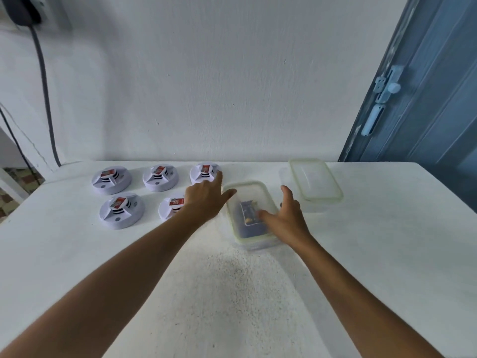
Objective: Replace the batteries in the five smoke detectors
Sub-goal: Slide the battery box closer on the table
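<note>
Five smoke detectors sit on the white bench at centre left of the frame: three in a back row and two in front. All lie underside up, and each shows a red-labelled battery.

A clear lidded container at centre holds dark items, probably batteries; blur prevents confirmation. A second clear container lies at upper right of it.

The left hand is over the front-right detector with its grip wide, fingers extended and holding nothing. The right hand rests against the lidded container's right side, thumb up and grip wide.

Risks, as judged:
- The spread left hand could knock the nearby detectors out of place.
- The lidded container could slide or tip if it is opened one-handed.
- Old and new cells could be mixed if they are not kept separate.
</note>
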{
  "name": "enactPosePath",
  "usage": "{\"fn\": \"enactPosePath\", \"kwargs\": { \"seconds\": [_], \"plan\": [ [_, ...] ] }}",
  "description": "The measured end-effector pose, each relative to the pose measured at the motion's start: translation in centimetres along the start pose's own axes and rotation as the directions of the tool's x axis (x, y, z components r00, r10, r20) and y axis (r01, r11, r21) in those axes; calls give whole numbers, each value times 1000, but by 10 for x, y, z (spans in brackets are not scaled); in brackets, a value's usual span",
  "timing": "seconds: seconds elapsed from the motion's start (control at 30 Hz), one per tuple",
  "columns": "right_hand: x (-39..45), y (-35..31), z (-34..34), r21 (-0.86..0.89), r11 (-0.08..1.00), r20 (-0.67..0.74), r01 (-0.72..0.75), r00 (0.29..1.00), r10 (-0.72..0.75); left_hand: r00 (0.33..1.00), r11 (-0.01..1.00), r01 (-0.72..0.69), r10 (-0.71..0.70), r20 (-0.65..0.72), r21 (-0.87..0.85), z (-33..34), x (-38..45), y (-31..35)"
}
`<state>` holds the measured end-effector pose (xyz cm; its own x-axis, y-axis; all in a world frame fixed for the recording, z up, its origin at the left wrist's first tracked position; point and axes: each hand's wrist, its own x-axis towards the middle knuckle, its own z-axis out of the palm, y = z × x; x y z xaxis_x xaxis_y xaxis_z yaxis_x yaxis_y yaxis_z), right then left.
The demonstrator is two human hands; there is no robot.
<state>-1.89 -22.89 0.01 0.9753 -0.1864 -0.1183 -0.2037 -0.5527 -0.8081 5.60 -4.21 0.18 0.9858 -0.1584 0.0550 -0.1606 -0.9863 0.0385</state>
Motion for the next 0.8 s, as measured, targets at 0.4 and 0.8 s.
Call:
{"fn": "enactPosePath", "kwargs": {
  "seconds": [0.4,0.8],
  "plan": [
    [0,25,0,635,729,54,-254,957,286,933,563,358,-179,314,-744,-7,-19,-1],
    [2,-31,-10,708,705,-100,-39,983,155,968,550,196,-240,71,-812,-37,-16,-3]
  ]
}}
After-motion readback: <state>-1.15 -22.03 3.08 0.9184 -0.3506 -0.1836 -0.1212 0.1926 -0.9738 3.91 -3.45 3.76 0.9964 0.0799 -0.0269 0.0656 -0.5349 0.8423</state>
